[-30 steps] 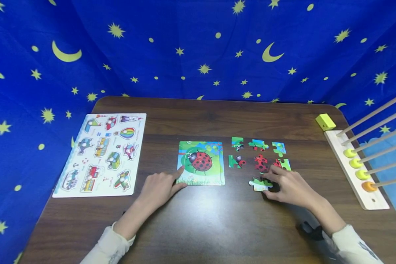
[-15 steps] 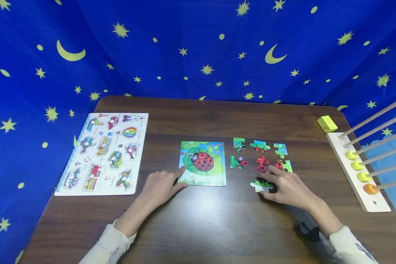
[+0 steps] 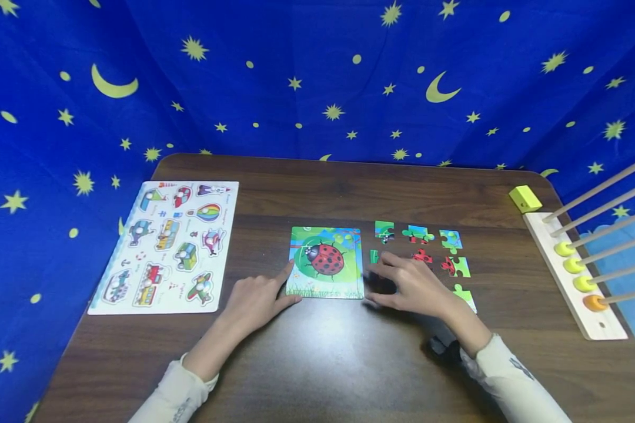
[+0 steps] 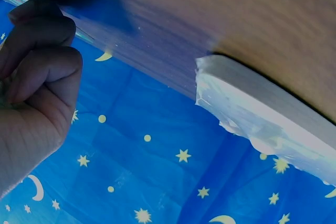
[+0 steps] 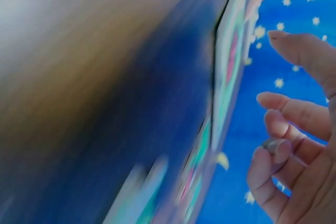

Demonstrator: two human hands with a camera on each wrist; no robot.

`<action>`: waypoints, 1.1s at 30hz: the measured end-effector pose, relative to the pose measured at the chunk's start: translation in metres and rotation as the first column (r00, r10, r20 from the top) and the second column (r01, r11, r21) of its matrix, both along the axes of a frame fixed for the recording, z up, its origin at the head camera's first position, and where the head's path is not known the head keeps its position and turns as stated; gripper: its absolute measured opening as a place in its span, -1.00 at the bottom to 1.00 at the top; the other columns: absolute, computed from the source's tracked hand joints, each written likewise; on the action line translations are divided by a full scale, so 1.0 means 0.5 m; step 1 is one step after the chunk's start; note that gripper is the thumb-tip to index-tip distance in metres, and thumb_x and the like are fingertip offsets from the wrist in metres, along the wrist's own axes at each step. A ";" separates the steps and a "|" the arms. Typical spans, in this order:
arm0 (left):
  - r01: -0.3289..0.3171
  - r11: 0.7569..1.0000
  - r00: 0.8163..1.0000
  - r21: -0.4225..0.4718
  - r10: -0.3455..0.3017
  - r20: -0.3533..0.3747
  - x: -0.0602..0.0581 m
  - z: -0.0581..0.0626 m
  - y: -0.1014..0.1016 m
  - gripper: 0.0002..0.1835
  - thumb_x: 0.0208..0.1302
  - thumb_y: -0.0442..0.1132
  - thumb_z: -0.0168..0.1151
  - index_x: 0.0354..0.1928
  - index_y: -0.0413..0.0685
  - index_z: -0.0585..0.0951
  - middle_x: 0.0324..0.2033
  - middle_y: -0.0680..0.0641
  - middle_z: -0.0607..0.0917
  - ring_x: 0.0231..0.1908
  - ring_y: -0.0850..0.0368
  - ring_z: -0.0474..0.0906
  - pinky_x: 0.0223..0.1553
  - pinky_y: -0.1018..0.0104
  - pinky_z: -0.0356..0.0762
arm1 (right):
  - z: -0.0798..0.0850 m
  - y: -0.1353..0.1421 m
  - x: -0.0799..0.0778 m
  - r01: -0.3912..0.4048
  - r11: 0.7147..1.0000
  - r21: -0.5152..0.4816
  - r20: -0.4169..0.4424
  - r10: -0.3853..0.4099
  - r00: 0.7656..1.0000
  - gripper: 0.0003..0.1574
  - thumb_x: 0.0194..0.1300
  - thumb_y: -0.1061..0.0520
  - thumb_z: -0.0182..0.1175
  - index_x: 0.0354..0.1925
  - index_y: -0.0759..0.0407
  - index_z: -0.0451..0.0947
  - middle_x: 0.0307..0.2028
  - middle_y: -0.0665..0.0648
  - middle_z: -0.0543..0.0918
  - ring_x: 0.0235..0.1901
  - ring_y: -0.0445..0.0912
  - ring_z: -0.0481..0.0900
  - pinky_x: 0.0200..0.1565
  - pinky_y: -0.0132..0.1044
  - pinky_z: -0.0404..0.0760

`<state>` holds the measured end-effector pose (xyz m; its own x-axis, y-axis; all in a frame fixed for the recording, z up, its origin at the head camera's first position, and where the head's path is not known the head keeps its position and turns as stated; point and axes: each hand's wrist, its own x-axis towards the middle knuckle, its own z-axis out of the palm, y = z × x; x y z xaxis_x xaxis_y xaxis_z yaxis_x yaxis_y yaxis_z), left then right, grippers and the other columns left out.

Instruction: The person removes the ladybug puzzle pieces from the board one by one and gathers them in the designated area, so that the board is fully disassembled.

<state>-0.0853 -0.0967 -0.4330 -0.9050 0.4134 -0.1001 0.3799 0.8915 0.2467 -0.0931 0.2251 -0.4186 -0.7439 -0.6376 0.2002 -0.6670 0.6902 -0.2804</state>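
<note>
A square ladybug picture puzzle [image 3: 325, 259] lies flat at the table's middle. My left hand [image 3: 255, 301] rests at its lower left side, index finger along the edge and thumb by the corner; in the left wrist view the hand's other fingers [image 4: 50, 69] are curled. My right hand [image 3: 415, 286] hovers by the puzzle's right edge, thumb and index finger apart, holding nothing; the right wrist view shows the same hand [image 5: 302, 140] with spread fingers. Loose jigsaw pieces lie right of the puzzle, including a red piece [image 3: 422, 255] and a green corner piece [image 3: 464, 296]. My right hand covers some pieces.
At the left lies a white board of vehicle pictures [image 3: 164, 249]. On the right stands a wooden base [image 3: 574, 276] with slanted rods and yellow and orange beads, a yellow block [image 3: 525, 198] behind it. A blue star curtain [image 3: 317, 76] hangs beyond the wooden table [image 3: 307, 364].
My right hand has moved left, from over a lower green jigsaw piece to the puzzle's right edge. A green corner piece has come into view behind it. My left hand stays put.
</note>
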 end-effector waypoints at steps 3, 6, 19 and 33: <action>-0.003 1.000 1.000 -0.003 0.003 0.008 -0.001 -0.001 0.000 -0.18 0.24 0.31 0.24 0.42 0.04 0.40 -0.82 0.04 0.37 -0.72 0.12 0.30 -0.68 0.24 0.22 | 0.001 -0.047 -0.013 -0.040 0.999 0.024 -0.016 0.041 0.999 -0.40 0.10 -0.19 0.46 -0.04 0.19 0.71 -0.31 0.04 0.56 -0.60 -0.31 0.24 -0.61 -0.51 0.14; -0.002 1.000 1.000 -0.008 0.002 0.011 -0.002 -0.002 0.000 -0.19 0.24 0.31 0.23 0.43 0.05 0.40 -0.81 0.03 0.40 -0.72 0.12 0.30 -0.67 0.23 0.24 | -0.003 -0.093 -0.022 -0.076 0.995 0.059 -0.039 0.078 0.996 -0.41 0.16 -0.23 0.41 -0.03 0.17 0.71 -0.25 0.07 0.61 -0.62 -0.29 0.31 -0.63 -0.49 0.21; -0.001 1.000 1.000 -0.012 0.001 0.015 -0.003 -0.004 -0.002 -0.19 0.25 0.33 0.21 0.42 0.04 0.40 -0.82 0.05 0.37 -0.74 0.14 0.28 -0.68 0.24 0.21 | -0.023 -0.202 -0.049 -0.092 0.992 0.086 0.022 0.090 0.996 -0.39 0.21 -0.19 0.39 0.09 0.15 0.66 -0.10 0.13 0.66 -0.38 -0.13 0.64 -0.36 -0.23 0.64; 0.000 1.000 1.000 0.004 0.000 0.011 -0.003 -0.002 -0.003 -0.21 0.25 0.31 0.22 0.41 0.04 0.42 -0.78 0.02 0.44 -0.73 0.14 0.30 -0.67 0.24 0.25 | -0.025 -0.223 -0.067 -0.068 0.989 0.133 0.064 0.060 0.996 -0.37 0.18 -0.20 0.40 0.09 0.14 0.67 -0.15 0.09 0.61 -0.41 -0.16 0.56 -0.43 -0.26 0.59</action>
